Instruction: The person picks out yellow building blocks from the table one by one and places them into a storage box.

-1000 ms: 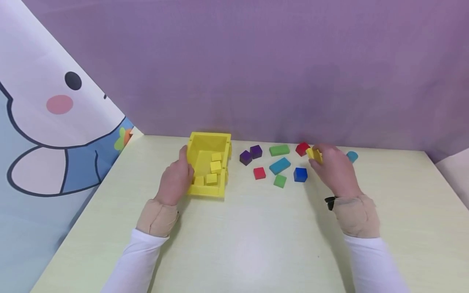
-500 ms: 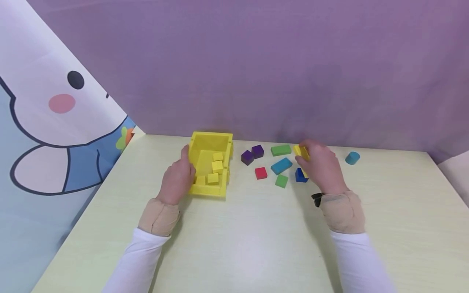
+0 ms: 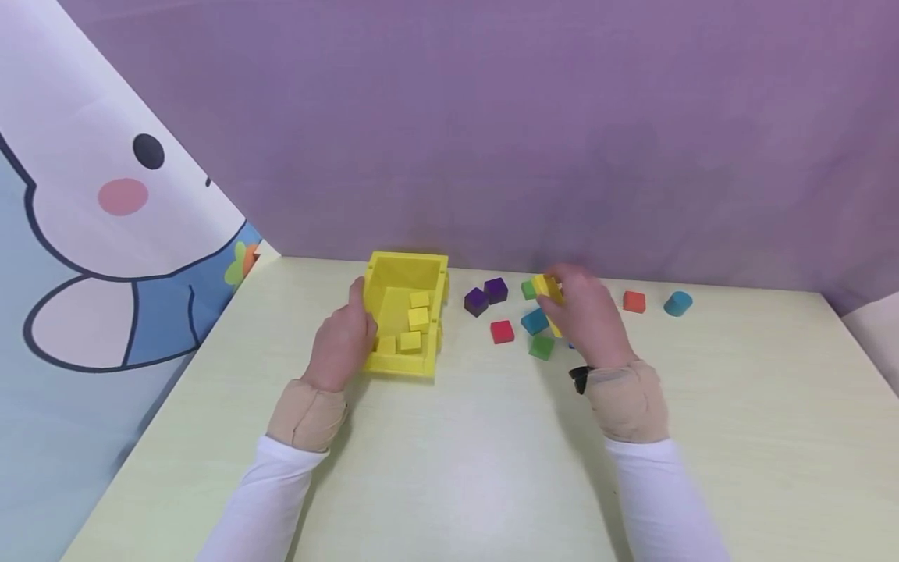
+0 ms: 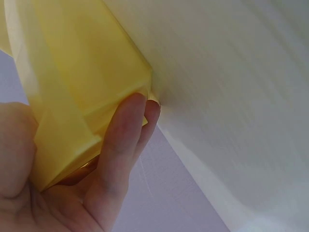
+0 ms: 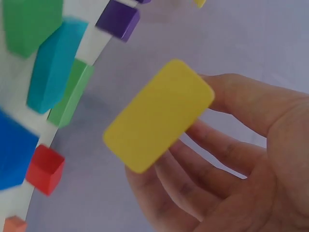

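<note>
My left hand (image 3: 339, 343) grips the left wall of a yellow toy bin (image 3: 399, 365), thumb over the rim; the left wrist view shows its fingers (image 4: 123, 130) against the outside of the yellow wall (image 4: 96, 53). Several small yellow blocks (image 3: 417, 318) lie in the bin. To the right of it, my right hand (image 3: 590, 320) holds a flat yellow rectangular block (image 5: 159, 116) between thumb and fingers, above the coloured blocks. It overlaps the teal block (image 3: 535, 321) and hides most of the blue block (image 5: 14, 150) in the head view.
Two purple cubes (image 3: 486, 297), a red block (image 3: 502, 332) and green blocks (image 3: 541, 347) lie between bin and right hand. Further right are an orange-red block (image 3: 634, 302) and a teal cylinder (image 3: 678, 304). A purple cloth (image 3: 492, 140) hangs along the table's back edge.
My right hand has moved left with the yellow block, uncovering the orange-red block and teal cylinder and covering the blue block. My left hand stays on the bin.
</note>
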{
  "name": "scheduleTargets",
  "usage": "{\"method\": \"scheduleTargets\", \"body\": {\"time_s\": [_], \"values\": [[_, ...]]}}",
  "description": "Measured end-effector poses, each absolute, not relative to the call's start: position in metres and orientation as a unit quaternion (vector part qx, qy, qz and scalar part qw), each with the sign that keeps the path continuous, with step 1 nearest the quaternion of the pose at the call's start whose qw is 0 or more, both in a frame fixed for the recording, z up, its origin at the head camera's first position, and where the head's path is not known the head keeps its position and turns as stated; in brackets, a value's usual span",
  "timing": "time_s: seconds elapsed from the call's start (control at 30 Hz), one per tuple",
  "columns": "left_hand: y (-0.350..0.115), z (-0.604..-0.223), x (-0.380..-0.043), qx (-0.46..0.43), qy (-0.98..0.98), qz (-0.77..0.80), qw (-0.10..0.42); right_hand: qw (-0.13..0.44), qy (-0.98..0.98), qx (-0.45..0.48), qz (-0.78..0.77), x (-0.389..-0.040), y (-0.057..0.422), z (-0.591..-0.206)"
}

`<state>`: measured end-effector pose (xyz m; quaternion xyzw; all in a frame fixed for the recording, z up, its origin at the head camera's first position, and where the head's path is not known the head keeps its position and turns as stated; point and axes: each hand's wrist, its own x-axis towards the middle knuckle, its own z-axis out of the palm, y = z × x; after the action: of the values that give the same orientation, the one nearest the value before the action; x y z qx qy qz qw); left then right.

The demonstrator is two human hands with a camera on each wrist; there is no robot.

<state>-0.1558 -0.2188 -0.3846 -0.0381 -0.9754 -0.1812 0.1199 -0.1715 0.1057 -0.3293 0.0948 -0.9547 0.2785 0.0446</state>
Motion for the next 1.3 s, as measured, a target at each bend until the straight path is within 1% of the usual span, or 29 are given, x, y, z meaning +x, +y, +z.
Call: {"method": "scheduleTargets", "body": {"time_s": [0.17,0.5,0.8,1.03,1.3], "values": [[-0.219,-0.385,-0.157,-0.036,-0.975,-0.184,0.116,0.042,-0.952,0.103,0.286,-0.174,0.093,-0.328],[-0.22,-0.385,-0.157,-0.032,-0.976,-0.187,0.109,0.006,-0.951,0.091,0.296,-0.175,0.064,-0.325],[-0.216,-0.383,-0.158,-0.031,-0.977,-0.19,0.094,0.01,-0.949,0.109,0.295,-0.174,0.038,-0.324],[-0.218,-0.384,-0.157,-0.032,-0.977,-0.184,0.102,-0.005,-0.943,0.113,0.314,-0.173,0.016,-0.319],[-0.218,-0.383,-0.157,-0.025,-0.978,-0.181,0.097,0.009,-0.937,0.135,0.322,-0.172,0.0,-0.321]]}}
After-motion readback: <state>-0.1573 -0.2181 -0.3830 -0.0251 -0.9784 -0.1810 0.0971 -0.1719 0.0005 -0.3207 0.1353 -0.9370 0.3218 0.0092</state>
